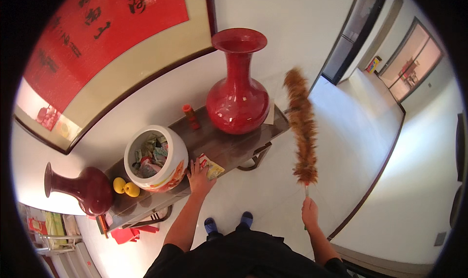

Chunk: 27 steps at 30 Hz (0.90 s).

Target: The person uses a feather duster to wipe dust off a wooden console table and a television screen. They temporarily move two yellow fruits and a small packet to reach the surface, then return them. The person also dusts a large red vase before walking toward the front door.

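My right hand grips the handle of a brown feather duster, which points up and away to the right of the table. On the front edge of the dark wooden table, my left hand rests at a yellow and red packet; whether the fingers grip it I cannot tell. Beside that hand stands a white ceramic pot with a painted pattern, filled with crumpled notes or wrappers. A tall red vase stands near the table's right end, a dark red vase near the left end.
Two yellow fruits lie between pot and dark vase. A small red candle-like object stands near the wall. Behind hangs a large framed red calligraphy panel. A red plastic stool is under the left end. Tiled floor extends to the right.
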Available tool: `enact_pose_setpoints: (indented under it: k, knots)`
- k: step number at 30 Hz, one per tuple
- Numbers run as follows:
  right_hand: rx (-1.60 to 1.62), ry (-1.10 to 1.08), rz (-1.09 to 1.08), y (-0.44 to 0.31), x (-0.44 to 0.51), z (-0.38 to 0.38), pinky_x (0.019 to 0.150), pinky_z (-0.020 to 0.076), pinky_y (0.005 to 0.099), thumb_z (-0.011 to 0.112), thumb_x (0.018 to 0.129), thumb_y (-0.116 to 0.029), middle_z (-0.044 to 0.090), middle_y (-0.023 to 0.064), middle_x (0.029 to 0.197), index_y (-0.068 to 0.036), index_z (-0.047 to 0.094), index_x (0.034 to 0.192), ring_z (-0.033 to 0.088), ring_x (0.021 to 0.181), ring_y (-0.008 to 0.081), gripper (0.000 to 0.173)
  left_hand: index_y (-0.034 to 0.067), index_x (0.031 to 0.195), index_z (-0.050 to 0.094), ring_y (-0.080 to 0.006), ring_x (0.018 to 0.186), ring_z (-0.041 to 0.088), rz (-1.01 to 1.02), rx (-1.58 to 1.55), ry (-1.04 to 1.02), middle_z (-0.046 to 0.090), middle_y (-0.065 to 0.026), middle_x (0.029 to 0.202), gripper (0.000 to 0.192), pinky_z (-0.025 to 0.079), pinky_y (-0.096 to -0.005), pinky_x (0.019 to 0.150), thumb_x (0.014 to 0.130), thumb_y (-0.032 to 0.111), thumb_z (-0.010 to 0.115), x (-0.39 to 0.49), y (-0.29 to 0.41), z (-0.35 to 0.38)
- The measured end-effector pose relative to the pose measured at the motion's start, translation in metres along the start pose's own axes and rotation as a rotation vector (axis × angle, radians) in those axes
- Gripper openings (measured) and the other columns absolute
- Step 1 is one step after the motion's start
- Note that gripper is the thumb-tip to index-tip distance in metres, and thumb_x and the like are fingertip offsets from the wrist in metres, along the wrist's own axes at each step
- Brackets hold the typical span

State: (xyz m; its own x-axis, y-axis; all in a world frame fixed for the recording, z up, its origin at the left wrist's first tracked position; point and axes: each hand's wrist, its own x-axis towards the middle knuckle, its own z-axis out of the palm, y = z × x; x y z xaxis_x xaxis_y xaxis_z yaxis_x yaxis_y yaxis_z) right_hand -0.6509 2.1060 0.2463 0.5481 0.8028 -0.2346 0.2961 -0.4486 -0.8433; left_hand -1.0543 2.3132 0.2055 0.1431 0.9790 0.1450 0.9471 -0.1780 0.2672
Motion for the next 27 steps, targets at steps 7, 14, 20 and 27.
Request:
enact_pose_setpoints:
  k: [7,14,20,27]
  knots:
    - [-0.228,-0.061,-0.479,-0.059,-0.028,0.011,0.061,0.0424,0.0544,0.049,0.101,-0.026,0.059,0.0276,0.074,-0.001,0.054,0.086,0.057,0.075,0.0510,0.030,0.013,0.115,0.066,-0.0401,0.134,0.037,0.008,-0.052,-0.153,0.033,-0.0143,0.153,0.057,0.044,-0.0541,0.103,0.065,0.035,0.084,0.015,-0.013,-0.003]
    - [-0.402,-0.338,-0.275,-0.034,-0.047,0.038,0.060,0.0405,0.0554,0.046,0.102,-0.029,0.056,0.0288,0.073,0.000,0.052,0.083,0.055,0.071,0.0513,0.036,0.013,0.113,0.067,-0.0415,0.126,0.044,-0.036,-0.008,-0.226,0.034,-0.0159,0.151,0.057,0.051,-0.0447,0.098,0.063,0.035,0.085,0.023,-0.008,-0.004]
    - [-0.414,-0.266,-0.270,0.021,-0.060,0.033,0.060,0.0388,0.0561,0.044,0.104,-0.029,0.055,0.0279,0.071,0.001,0.053,0.082,0.054,0.070,0.0512,0.038,0.014,0.112,0.068,-0.0401,0.125,0.044,-0.028,-0.089,-0.143,0.041,-0.0185,0.143,0.056,0.045,-0.0504,0.101,0.061,0.031,0.084,-0.004,-0.015,-0.002]
    - [-0.594,-0.411,-0.359,0.027,-0.056,0.024,0.055,0.0375,0.0524,0.043,0.104,-0.033,0.054,0.0241,0.066,0.001,0.052,0.081,0.052,0.062,0.0475,0.042,0.011,0.116,0.066,-0.0405,0.121,0.045,-0.055,-0.278,0.022,0.045,-0.0201,0.138,0.061,0.045,-0.0493,0.100,0.060,0.029,0.082,-0.058,-0.011,-0.011]
